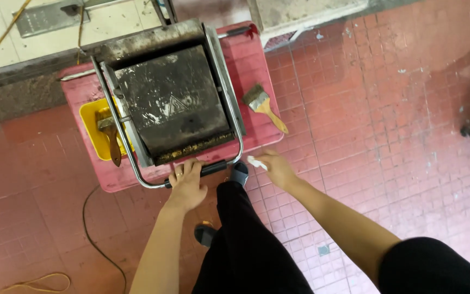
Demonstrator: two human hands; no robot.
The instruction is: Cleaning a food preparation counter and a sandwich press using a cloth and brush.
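On the red plastic desk (91,92) sits a greasy black press grill (172,103), and the left hand (187,182) is curled around the black handle (213,167) at its near edge. Just right of it, the right hand (276,167) pinches a small white scrap (256,162) near the desk's corner. One wooden brush (265,106) lies beside the grill; another brush (109,133) rests in a yellow tray (89,122).

head cam | looks steeply down | mid-range | grill press (172,103) centre-top

A rough food-prep workspace: a greasy contact grill (172,103) on a red plastic table (91,92), grimy red-tiled floor (387,109).
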